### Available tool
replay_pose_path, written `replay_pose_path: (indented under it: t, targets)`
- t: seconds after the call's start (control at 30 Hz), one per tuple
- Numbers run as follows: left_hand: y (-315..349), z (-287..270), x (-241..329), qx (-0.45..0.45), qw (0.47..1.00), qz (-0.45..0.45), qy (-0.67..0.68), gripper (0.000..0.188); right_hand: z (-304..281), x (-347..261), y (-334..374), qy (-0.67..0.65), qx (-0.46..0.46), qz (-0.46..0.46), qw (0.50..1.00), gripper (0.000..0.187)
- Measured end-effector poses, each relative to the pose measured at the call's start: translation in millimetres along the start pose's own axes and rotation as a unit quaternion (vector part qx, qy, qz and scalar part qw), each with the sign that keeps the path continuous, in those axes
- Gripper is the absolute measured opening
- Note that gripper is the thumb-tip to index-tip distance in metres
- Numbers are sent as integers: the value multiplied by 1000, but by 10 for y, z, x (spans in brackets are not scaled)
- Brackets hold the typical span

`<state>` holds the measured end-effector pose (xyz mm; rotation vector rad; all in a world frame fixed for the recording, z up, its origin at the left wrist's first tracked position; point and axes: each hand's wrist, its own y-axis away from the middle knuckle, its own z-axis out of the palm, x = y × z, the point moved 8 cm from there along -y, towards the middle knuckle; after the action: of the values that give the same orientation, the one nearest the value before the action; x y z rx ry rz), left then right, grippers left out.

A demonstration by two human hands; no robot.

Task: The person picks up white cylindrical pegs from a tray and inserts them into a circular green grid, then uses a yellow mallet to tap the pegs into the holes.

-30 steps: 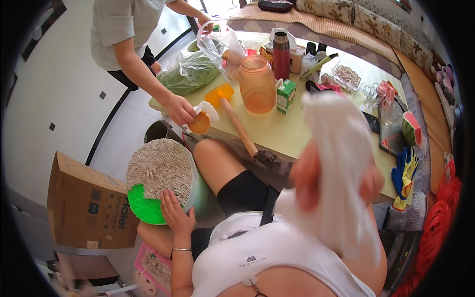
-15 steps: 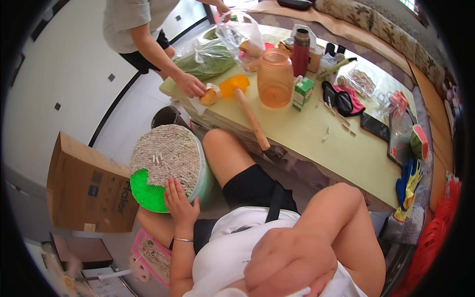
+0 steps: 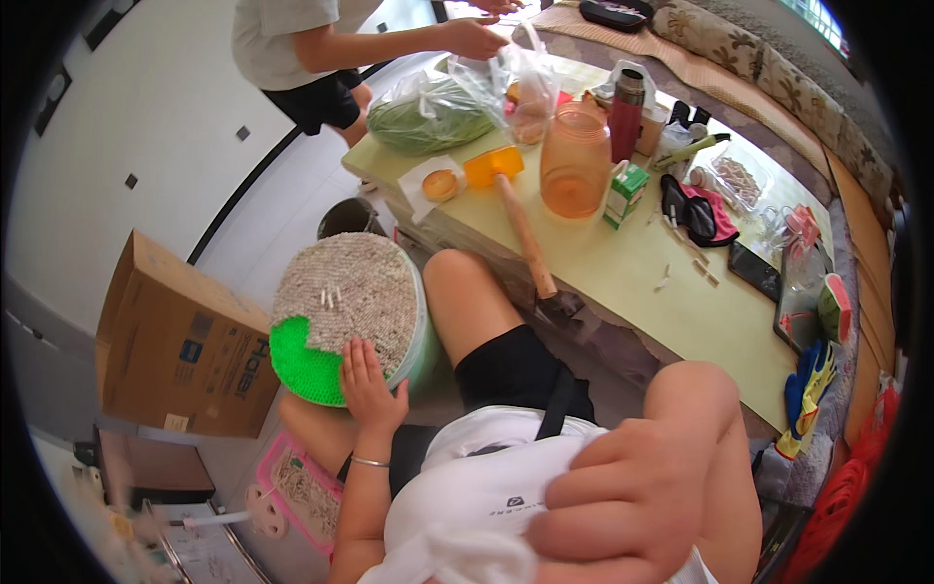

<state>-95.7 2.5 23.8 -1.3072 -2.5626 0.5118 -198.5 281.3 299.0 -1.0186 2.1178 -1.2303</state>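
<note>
My left hand (image 3: 370, 389) lies flat with its fingers out on the rim of a round green mesh disc (image 3: 304, 365). Small pale stick-like pieces (image 3: 355, 273) are packed tightly over most of that disc, and a few whiter ones lie loose on top. The disc sits on a pale tub (image 3: 424, 326) beside my knee. Close before my chest is my right hand (image 3: 623, 492), its fingers curled inward. Whatever it holds is hidden; a blurred white cloth-like patch (image 3: 477, 560) shows beside it.
A table (image 3: 671, 331) carries an orange mallet (image 3: 520, 209), an orange jar (image 3: 574, 161), a flask (image 3: 626, 117), a green carton (image 3: 626, 195) and a phone (image 3: 755, 271). A person (image 3: 321, 44) stands at its far left. A cardboard box (image 3: 180, 341) and pink basket (image 3: 306, 492) flank me.
The other person's hand has left the round bread-like piece on the table and risen to the plastic bag. My right hand has shifted right and up. My left hand stays on the disc.
</note>
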Motion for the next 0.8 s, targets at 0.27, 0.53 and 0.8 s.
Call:
replay_pose_path:
  t: [0.27, 0.53, 0.8]
  targets:
    - [97, -73, -94, 7, 1000, -16, 10, 96, -190, 946, 767, 224, -190, 409, 864, 37]
    - [67, -4, -37, 17, 999, -12, 32, 95, -1237, 1355, 3226, 429, -365, 661, 496, 19]
    - [92, -39, -124, 22, 999, -9, 23, 97, -543, 2724, 1942, -26, 37, 692, 720, 59]
